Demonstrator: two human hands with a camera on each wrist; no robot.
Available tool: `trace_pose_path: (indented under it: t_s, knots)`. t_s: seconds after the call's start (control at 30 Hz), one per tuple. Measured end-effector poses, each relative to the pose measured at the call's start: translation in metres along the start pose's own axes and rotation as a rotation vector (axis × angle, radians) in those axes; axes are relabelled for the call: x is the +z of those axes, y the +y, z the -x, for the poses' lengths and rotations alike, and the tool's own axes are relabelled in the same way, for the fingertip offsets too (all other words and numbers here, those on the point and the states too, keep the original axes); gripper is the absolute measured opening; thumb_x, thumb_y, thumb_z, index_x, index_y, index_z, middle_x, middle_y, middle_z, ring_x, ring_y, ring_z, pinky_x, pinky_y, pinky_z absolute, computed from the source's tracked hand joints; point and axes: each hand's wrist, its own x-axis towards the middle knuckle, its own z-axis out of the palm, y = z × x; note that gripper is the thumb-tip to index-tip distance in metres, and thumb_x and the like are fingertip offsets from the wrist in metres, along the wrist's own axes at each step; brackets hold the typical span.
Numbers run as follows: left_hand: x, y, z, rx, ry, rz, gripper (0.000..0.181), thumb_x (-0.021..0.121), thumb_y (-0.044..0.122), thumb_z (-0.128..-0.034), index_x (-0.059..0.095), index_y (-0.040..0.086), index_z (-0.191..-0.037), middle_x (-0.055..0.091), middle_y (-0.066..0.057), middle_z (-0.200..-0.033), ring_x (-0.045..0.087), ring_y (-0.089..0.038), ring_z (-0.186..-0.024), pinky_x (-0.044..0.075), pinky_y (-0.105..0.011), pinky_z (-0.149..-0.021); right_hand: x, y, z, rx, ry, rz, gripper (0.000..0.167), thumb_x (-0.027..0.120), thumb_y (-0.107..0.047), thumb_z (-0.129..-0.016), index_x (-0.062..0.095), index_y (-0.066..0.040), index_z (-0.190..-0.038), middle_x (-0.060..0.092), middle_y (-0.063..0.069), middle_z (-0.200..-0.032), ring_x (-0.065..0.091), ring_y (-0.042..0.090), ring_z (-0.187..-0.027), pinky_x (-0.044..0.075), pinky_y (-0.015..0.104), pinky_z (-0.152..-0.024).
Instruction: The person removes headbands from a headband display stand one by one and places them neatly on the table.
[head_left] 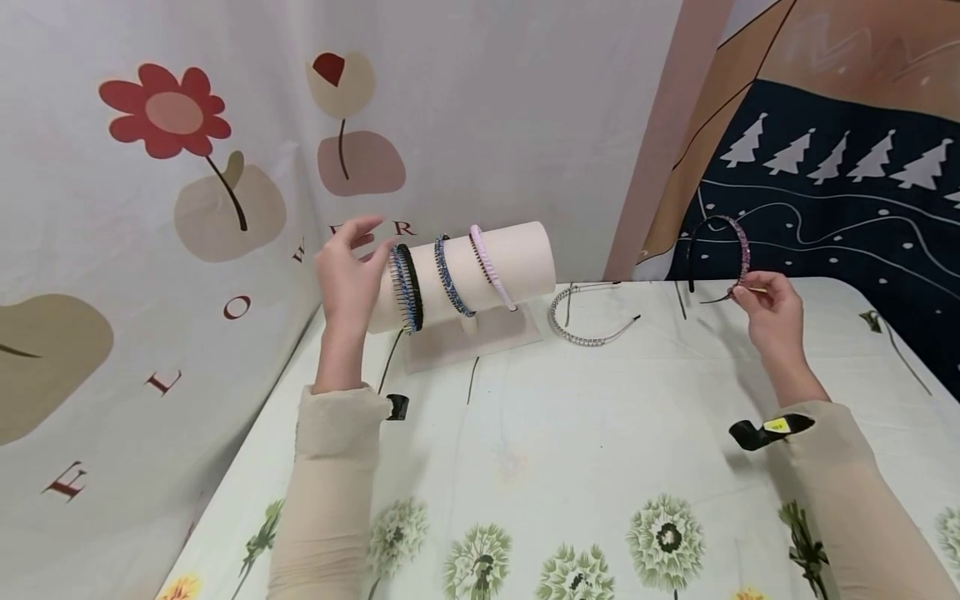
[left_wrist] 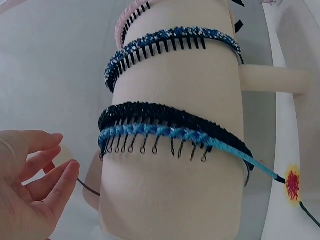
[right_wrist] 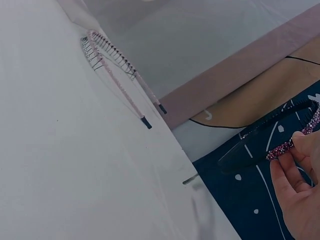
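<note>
My left hand (head_left: 348, 271) hovers by the left end of a cream headband stand (head_left: 534, 254), its fingers loosely bent and holding nothing. Nearest to it on the roll are a bright blue toothed headband (left_wrist: 165, 131) and a black one (left_wrist: 150, 111), side by side and touching. Farther along sit a blue-and-white beaded headband (head_left: 447, 279) and a lilac headband (head_left: 487, 258). Off to the right, my right hand (head_left: 776, 321) pinches one end of a pink beaded headband (head_left: 744, 242) between thumb and fingers, raised over the table's far edge.
A silvery beaded headband (head_left: 588, 340) lies on the table right of the stand's base (head_left: 495, 337). The table wears a white cloth (head_left: 540, 450) printed with flowers. Behind it hang a pale patterned curtain (head_left: 487, 108) and a dark blue tree-print cloth (head_left: 825, 217).
</note>
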Motion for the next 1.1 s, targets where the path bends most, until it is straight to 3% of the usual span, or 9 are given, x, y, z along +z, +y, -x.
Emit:
trace_pose_path:
  t_s: [0.67, 1.1]
  knots:
    - [-0.007, -0.021, 0.003, -0.062, 0.052, -0.036, 0.029, 0.066, 0.010, -0.0944, 0.068, 0.008, -0.124, 0.067, -0.010, -0.131, 0.063, -0.023, -0.123, 0.055, -0.033, -0.100, -0.007, 0.009, 0.001, -0.016, 0.012, 0.236, 0.022, 0.060, -0.007, -0.098, 0.060, -0.029, -0.095, 0.054, -0.024, -0.091, 0.052, -0.007, -0.087, 0.043, -0.001, -0.075]
    - [-0.012, -0.032, 0.004, -0.136, 0.061, -0.025, 0.031, 0.066, 0.013, -0.0954, 0.068, 0.014, -0.127, 0.064, -0.006, -0.136, 0.064, -0.023, -0.124, 0.053, -0.034, -0.103, -0.007, 0.014, 0.001, -0.071, -0.005, 0.236, 0.024, 0.064, -0.002, -0.094, 0.062, -0.025, -0.091, 0.058, -0.030, -0.085, 0.053, -0.009, -0.081, 0.042, 0.001, -0.069]
